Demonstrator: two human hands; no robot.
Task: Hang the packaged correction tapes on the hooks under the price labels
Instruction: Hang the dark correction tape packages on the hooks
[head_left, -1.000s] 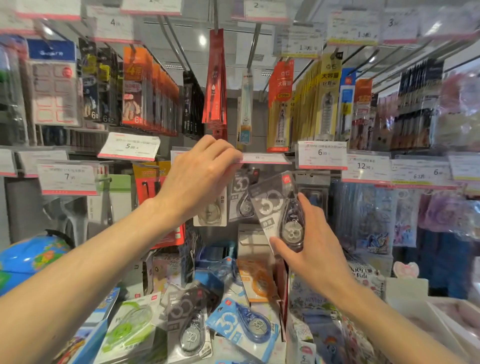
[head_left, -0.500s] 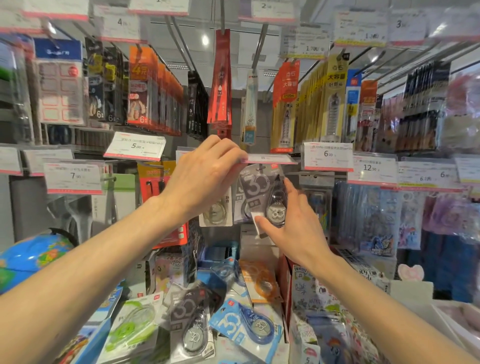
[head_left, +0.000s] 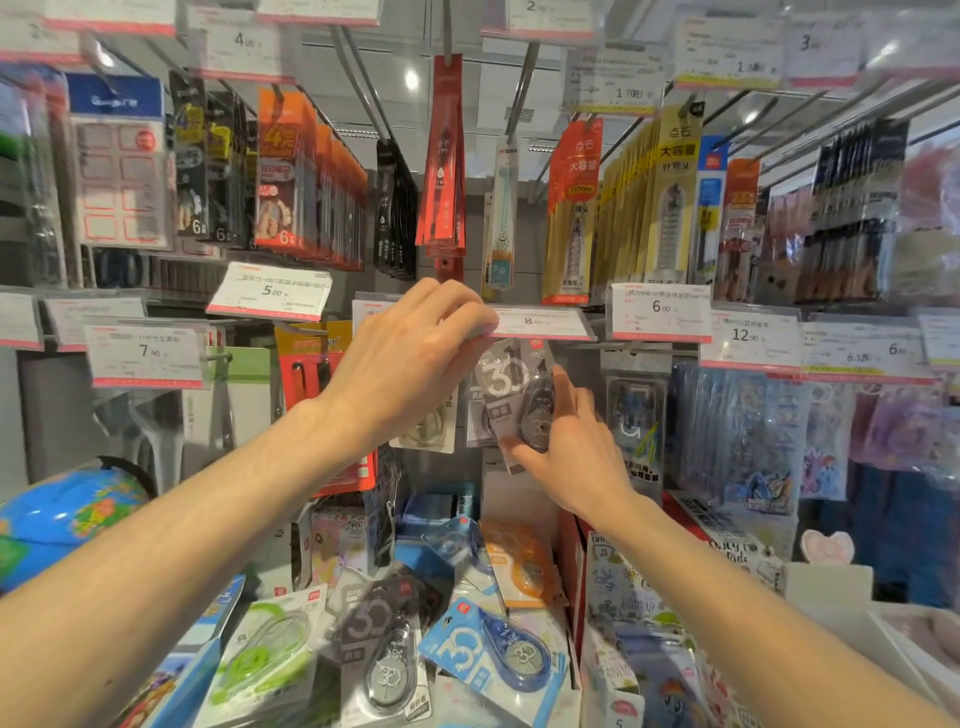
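Note:
My left hand (head_left: 415, 358) pinches the edge of the 8.00 price label (head_left: 540, 323) and holds it flipped up level. My right hand (head_left: 571, 447) grips a grey packaged correction tape (head_left: 514, 384) from below, its top edge right under that label. The hook itself is hidden behind the label and pack. Other packs hang just behind it, one cream-coloured (head_left: 431, 426). Below, loose packs lie in a heap: a green one (head_left: 260, 660), a grey one (head_left: 384, 654), a blue one (head_left: 498, 654) and an orange one (head_left: 524, 566).
Rows of hooks with pens and refills hang above, each under a price label such as 5.00 (head_left: 270, 291) and 6.00 (head_left: 660, 312). A globe (head_left: 67, 514) sits at lower left. Sticker packs (head_left: 753, 436) hang at right.
My right hand has carried the grey pack up and to the left, from beside the label to right beneath it. My left hand has kept hold of the label.

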